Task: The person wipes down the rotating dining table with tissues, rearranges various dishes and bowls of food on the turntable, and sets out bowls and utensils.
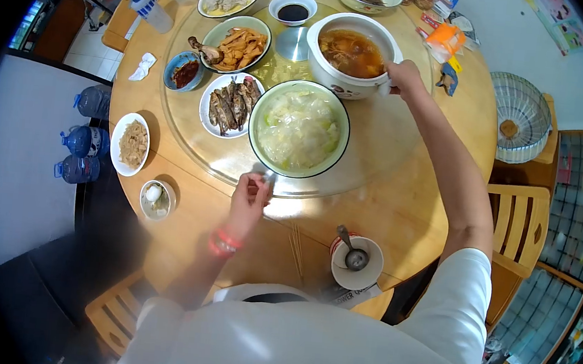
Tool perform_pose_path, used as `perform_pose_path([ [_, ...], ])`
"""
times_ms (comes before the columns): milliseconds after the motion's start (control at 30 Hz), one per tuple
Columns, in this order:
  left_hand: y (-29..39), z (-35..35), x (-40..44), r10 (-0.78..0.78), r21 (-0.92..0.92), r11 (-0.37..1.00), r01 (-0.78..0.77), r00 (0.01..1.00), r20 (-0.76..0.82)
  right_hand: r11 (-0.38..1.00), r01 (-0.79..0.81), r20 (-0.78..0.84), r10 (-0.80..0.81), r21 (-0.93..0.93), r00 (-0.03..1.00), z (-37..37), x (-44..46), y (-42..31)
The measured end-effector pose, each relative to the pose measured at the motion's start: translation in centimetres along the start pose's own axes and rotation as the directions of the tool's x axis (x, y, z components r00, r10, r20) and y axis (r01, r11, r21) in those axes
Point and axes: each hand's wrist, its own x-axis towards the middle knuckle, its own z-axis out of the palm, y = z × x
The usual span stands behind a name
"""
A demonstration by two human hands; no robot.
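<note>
My right hand [406, 80] is closed around the side handle of a white pot [391, 44] of brown soup. The pot is at the right of the glass turntable [385, 145]. In front of it stands a green-rimmed bowl of pale cooked cabbage [298, 128]. My left hand [251, 194], with a red band at the wrist, hovers by the turntable's near edge just below the cabbage bowl. Its fingers are loosely curled and a little blurred, with gaps between them and nothing clearly held. Left of the cabbage lies a plate of small fried fish [231, 104].
Near me are a paper bowl [359, 277] with a metal ladle [356, 258], and thin chopsticks [297, 252]. At left are a white bowl of food [132, 144] and a cup with an egg [156, 198]. More dishes, a sauce bowl [293, 10] and a bottle [151, 12] stand farther back.
</note>
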Motion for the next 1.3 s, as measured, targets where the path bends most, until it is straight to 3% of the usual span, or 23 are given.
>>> perform_pose_path([
  [33, -0.2, -0.6, -0.5, 0.337, 0.493, 0.821, -0.288, 0.942, -0.011, 1.000, 0.022, 0.004, -0.022, 0.019, 1.000, 0.3, -0.2, 0.3],
  [67, -0.3, -0.9, -0.9, 0.600, 0.835, 0.351, -0.424, 0.786, 0.147, 0.998, 0.043, 0.007, -0.043, 0.037, 0.999, 0.5, -0.6, 0.7],
  [133, 0.2, -1.0, -1.4, 0.536, 0.898, 0.270, -0.347, 0.829, 0.160, 0.996, 0.076, 0.045, -0.078, 0.048, 0.996, 0.8, -1.7, 1.5],
  [200, -0.2, -1.5, -1.3, 0.410, 0.967, -0.086, -0.238, 0.876, 0.252, 0.974, 0.163, 0.112, -0.181, 0.157, 0.977, 0.8, -3.0, 2.3],
  [233, -0.9, -2.4, -0.8, 0.371, 0.957, -0.085, -0.276, 0.883, 0.288, 0.974, 0.099, 0.218, -0.144, 0.205, 0.965, 0.0, -4.4, 2.2],
  [267, -1.4, -2.9, -0.6, 0.367, 0.955, -0.089, -0.282, 0.882, 0.295, 0.974, 0.094, 0.213, -0.139, 0.207, 0.967, -0.6, -4.3, 3.3],
  [333, -1.7, -3.3, -0.1, 0.406, 0.930, -0.022, -0.368, 0.847, 0.345, 0.915, 0.376, -0.057, -0.372, 0.147, 0.927, -1.6, -3.3, 6.0],
  [367, -1.9, -3.4, 0.0, 0.436, 0.922, -0.011, -0.387, 0.828, 0.352, 0.915, 0.375, -0.061, -0.370, 0.150, 0.927, -1.5, -3.0, 7.0],
  [433, -2.0, -3.5, 0.0, 0.451, 0.918, -0.025, -0.397, 0.815, 0.365, 0.792, 0.570, -0.208, -0.609, -0.219, 0.766, -1.0, -3.1, 9.0],
  [467, -2.1, -3.5, 0.1, 0.470, 0.915, -0.030, -0.403, 0.802, 0.369, 0.793, 0.569, -0.215, -0.608, -0.218, 0.765, 0.2, -3.5, 10.3],
  [533, -2.5, -3.9, 0.5, 0.482, 0.915, -0.069, -0.397, 0.790, 0.379, 0.451, 0.823, 0.122, -0.848, -0.345, 0.515, 2.9, -4.4, 11.9],
  [667, -2.8, -5.3, 1.2, 0.431, 0.922, -0.130, -0.366, 0.816, 0.385, 0.400, 0.814, 0.194, -0.837, -0.422, 0.512, 1.6, -2.4, 11.3],
  [800, -2.2, -6.2, 1.4, 0.417, 0.918, -0.127, -0.375, 0.820, 0.393, 0.269, 0.722, 0.031, -0.927, -0.638, 0.373, -1.5, 12.3, 14.8],
  [900, -2.6, -6.5, 1.6, 0.392, 0.941, -0.119, -0.316, 0.856, 0.337, 0.293, 0.679, -0.004, -0.919, -0.673, 0.393, -3.8, 17.3, 11.6],
  [967, -2.5, -6.5, 1.6, 0.399, 0.948, -0.112, -0.297, 0.860, 0.317, 0.480, 0.466, -0.077, -0.753, -0.743, 0.654, -3.7, 19.1, 9.8],
  [1000, -2.5, -6.6, 1.7, 0.408, 0.952, -0.104, -0.288, 0.861, 0.305, 0.485, 0.472, -0.078, -0.753, -0.736, 0.653, -2.4, 20.1, 9.4],
  [1067, -2.3, -7.0, 1.8, 0.416, 0.945, -0.122, -0.302, 0.849, 0.325, 0.491, 0.638, 0.083, -0.751, -0.593, 0.655, 1.5, 20.7, 9.1],
  [1100, -2.4, -7.2, 2.0, 0.435, 0.938, -0.132, -0.322, 0.831, 0.346, 0.239, 0.818, 0.155, -0.917, -0.524, 0.368, 3.3, 20.6, 9.4],
  [1133, -2.5, -7.3, 2.3, 0.439, 0.937, -0.137, -0.320, 0.829, 0.347, -0.060, 0.898, 0.199, -0.979, -0.436, 0.031, 4.8, 20.3, 9.0],
  [1233, -1.6, -7.0, 2.5, 0.377, 0.939, -0.204, -0.277, 0.863, 0.336, 0.057, 0.958, 0.166, -0.980, -0.281, 0.107, 6.9, 17.2, 6.6],
  [1267, -2.0, -7.6, 2.7, 0.360, 0.933, -0.215, -0.287, 0.865, 0.349, 0.516, 0.839, 0.186, -0.853, 0.171, 0.487, 6.5, 13.2, 5.0],
  [1300, -2.6, -8.8, 3.3, 0.384, 0.918, -0.244, -0.313, 0.838, 0.388, 0.763, 0.360, 0.365, -0.594, 0.536, 0.717, 5.7, 10.4, 3.9],
])
